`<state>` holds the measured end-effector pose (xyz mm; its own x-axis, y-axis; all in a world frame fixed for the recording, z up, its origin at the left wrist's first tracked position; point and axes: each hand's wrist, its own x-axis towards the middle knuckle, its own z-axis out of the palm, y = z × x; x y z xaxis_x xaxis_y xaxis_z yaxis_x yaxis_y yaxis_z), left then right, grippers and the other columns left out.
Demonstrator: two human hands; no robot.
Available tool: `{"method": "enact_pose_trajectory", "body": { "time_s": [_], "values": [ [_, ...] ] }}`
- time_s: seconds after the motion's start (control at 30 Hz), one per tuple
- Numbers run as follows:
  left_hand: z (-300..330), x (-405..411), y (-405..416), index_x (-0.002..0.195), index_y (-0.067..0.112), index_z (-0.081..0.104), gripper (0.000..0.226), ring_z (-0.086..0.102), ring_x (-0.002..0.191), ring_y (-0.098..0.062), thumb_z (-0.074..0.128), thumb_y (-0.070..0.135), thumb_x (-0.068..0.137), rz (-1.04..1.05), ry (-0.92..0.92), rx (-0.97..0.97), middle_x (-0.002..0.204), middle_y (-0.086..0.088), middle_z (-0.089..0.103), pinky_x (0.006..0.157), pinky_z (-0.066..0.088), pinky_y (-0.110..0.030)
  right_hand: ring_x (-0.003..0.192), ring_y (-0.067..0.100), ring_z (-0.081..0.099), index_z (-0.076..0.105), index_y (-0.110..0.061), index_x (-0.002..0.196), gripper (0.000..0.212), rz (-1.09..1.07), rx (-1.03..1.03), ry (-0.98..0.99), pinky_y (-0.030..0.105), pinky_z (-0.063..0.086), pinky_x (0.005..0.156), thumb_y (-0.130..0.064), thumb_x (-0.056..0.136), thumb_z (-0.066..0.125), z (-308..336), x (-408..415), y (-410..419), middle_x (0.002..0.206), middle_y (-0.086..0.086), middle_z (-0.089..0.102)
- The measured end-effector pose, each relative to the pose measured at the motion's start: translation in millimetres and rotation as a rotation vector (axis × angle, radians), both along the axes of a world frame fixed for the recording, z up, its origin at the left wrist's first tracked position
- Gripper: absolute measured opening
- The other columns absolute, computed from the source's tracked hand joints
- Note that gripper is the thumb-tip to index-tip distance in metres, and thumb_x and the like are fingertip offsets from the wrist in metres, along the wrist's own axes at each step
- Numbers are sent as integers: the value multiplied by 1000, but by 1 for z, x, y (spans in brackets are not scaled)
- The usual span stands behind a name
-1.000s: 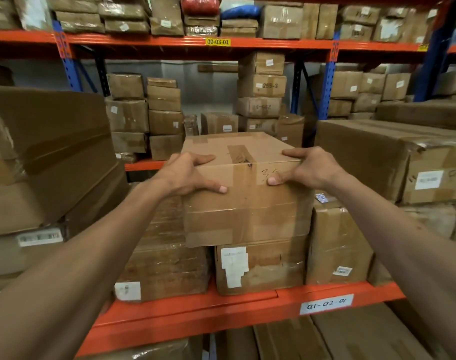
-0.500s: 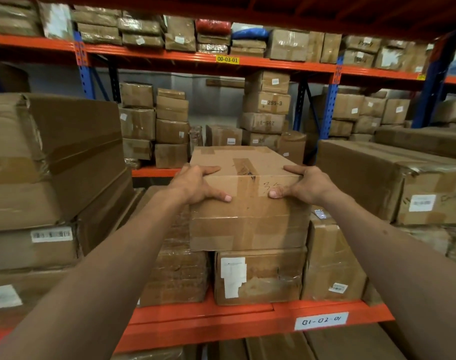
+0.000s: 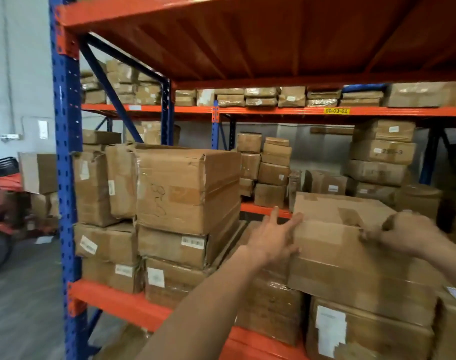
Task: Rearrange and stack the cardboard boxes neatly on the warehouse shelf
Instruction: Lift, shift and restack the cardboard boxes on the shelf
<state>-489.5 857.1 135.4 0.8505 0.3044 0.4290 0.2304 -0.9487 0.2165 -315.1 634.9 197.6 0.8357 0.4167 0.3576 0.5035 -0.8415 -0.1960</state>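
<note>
Where the orange shelf (image 3: 123,298) carries stacked cartons, one taped box (image 3: 351,255) sits atop a labelled carton (image 3: 364,331); left hand (image 3: 272,236) spread flat against its left side, right hand (image 3: 406,235) curled over its top edge.

Brown boxes (image 3: 351,255), orange shelf (image 3: 123,300)

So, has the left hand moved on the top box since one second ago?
Yes. The left hand has come off the top face of the top box. Its fingers now lie open against the box's left edge, beside the big box stack.
</note>
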Motion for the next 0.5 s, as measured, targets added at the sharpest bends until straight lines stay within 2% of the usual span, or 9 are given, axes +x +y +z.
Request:
{"method": "enact_pose_trajectory", "body": {
  "time_s": [0.07,0.13,0.17,0.23,0.3,0.37,0.43,0.5],
  "values": [
    [9,-24,18,158,43,7,80,14,151,-40,58,47,96,52,-190,91,166,-20,8,121,14,-51,97,25,61,67,-19,116,62,53,67,17,41,54,83,-66,76,75,13,-15,24,105,4,66],
    [19,-49,37,160,32,11,83,15,150,-40,59,50,95,155,-445,212,162,-24,17,121,10,-49,126,35,53,53,-20,141,84,96,116,46,49,48,101,-64,75,78,25,-32,54,136,12,59],
    [23,-62,46,160,26,11,89,15,149,-40,61,53,92,219,-547,250,162,-25,18,121,7,-49,135,36,46,45,-22,149,94,136,130,54,52,44,107,-65,73,79,31,-42,70,147,14,52],
    [29,-89,69,159,17,2,111,7,149,-41,66,64,82,348,-643,233,162,-27,11,119,-1,-50,140,36,41,39,-24,152,104,258,167,83,52,41,110,-69,68,80,46,-67,105,154,13,45],
    [31,-119,96,156,18,-11,133,-2,149,-43,68,79,68,449,-644,81,162,-29,0,116,-11,-51,139,35,42,36,-24,152,111,380,185,118,51,40,110,-74,63,79,63,-96,143,154,12,44],
    [28,-148,127,155,20,-18,149,-8,149,-44,71,85,55,517,-620,-141,162,-28,-8,115,-12,-54,148,37,28,23,-28,159,125,463,168,112,57,32,115,-82,59,75,78,-130,185,164,13,28],
    [24,-177,159,155,24,-18,156,-2,149,-46,79,80,47,522,-584,-396,162,-26,-4,119,0,-63,153,40,10,11,-37,160,131,559,165,75,65,20,118,-86,56,73,88,-165,228,169,12,5],
    [21,-202,191,155,25,2,145,20,147,-43,90,66,46,408,-539,-655,160,-21,19,117,23,-62,153,41,-4,5,-41,160,130,636,137,38,68,11,118,-83,58,74,94,-197,267,169,11,-10]
  ]
}}
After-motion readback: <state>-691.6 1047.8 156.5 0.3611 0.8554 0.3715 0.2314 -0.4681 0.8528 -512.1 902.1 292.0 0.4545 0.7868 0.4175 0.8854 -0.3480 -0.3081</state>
